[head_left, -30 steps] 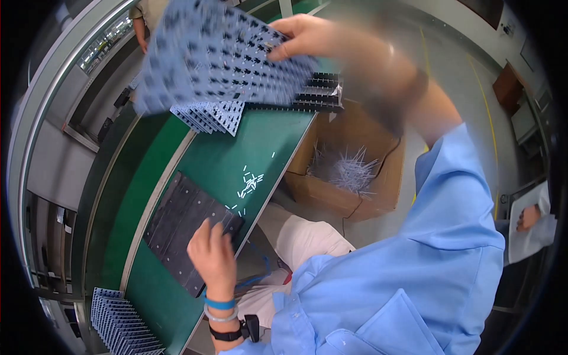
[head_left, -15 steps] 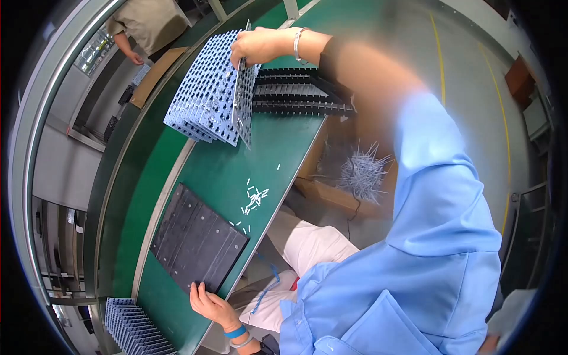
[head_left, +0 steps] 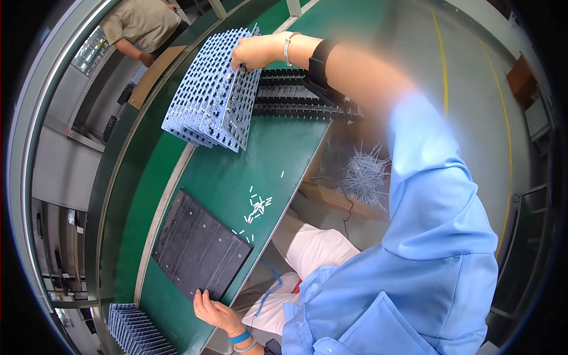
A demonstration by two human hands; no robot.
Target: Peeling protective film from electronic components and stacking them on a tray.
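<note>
At the upper middle, my right hand (head_left: pixel 258 52) is closed on the top edge of a pale blue-grey perforated panel (head_left: pixel 239 112). This panel stands on edge against a row of similar perforated panels (head_left: pixel 198 89) with dark spots. Lower down, my left hand (head_left: pixel 214 312) lies with its fingers stretched out over the near corner of a flat black board (head_left: pixel 201 245). Small round studs dot that board, which rests on the green bench (head_left: pixel 216 171). Several short white pins (head_left: pixel 257 207) are scattered beside it.
A black slotted rack (head_left: pixel 281 94) stands behind the panels. More perforated panels (head_left: pixel 139 331) stand at the lower left. A cardboard box (head_left: pixel 337 195) on the right holds thin pale sticks (head_left: pixel 367 174). Across the bench is another person (head_left: pixel 145 26).
My right hand has brought the panel left, up against the row, closing the gap seen before. My left hand stays on the black board. The other person has shifted.
</note>
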